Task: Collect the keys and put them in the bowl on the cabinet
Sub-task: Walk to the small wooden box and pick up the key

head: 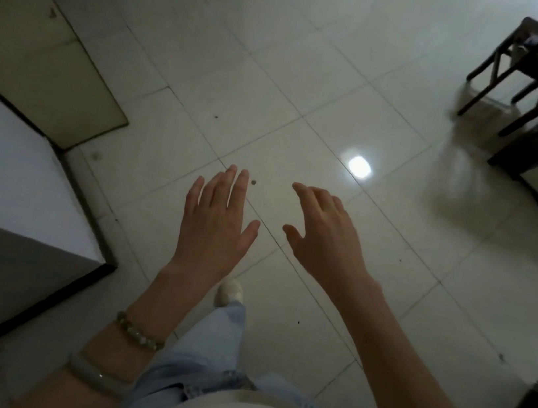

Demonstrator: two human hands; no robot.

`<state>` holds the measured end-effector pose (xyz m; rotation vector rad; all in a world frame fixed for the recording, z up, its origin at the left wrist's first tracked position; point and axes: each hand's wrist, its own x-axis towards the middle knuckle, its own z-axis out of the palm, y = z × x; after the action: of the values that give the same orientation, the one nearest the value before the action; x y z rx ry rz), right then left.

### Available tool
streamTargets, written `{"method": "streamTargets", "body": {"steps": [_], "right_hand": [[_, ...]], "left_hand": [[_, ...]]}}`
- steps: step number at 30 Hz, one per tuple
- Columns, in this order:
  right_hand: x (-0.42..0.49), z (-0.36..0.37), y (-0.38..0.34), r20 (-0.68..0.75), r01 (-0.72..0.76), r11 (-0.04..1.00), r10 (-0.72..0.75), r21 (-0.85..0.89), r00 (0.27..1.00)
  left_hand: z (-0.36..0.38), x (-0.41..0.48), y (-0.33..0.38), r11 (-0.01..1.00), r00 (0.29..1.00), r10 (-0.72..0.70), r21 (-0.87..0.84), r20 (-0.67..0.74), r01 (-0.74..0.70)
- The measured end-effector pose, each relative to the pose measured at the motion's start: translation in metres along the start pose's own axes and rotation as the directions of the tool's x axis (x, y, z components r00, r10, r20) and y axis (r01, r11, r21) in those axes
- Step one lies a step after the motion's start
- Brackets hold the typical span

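Your left hand and right hand hang side by side over the tiled floor, fingers spread and loose, gripping nothing. No keys or bowl show anywhere around them, so you can't yet tell where they lie. The pale cabinet sits well off to the left of your left hand. Walking on in this dim light risks overlooking small keys, or clipping that cabinet's corner.
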<state>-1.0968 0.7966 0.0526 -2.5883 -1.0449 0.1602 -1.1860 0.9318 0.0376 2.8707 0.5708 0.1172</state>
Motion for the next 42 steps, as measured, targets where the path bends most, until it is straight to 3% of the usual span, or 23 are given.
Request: {"method": "streamTargets", "body": {"steps": [9,19,31,42], "right_hand": [[0.163,-0.014,-0.009,-0.033,0.085,0.996,-0.084,0.02,0.996],[0.323,0.001,-0.001,0.035,0.245,0.97,-0.244,-0.004,0.969],[0.545,-0.005,0.006,0.14,0.473,0.879,-0.478,0.066,0.867],[0.699,0.02,-0.026,0.222,0.588,0.798,-0.602,0.13,0.767]], "left_hand": [[-0.026,0.127,-0.057,0.994,0.992,-0.109,0.01,-0.061,0.11],[-0.022,0.253,-0.101,0.972,0.971,-0.231,0.028,-0.059,0.233],[-0.03,0.427,-0.148,0.883,0.878,-0.468,-0.006,-0.101,0.47],[-0.035,0.536,-0.225,0.782,0.78,-0.621,0.005,-0.083,0.623]]}}
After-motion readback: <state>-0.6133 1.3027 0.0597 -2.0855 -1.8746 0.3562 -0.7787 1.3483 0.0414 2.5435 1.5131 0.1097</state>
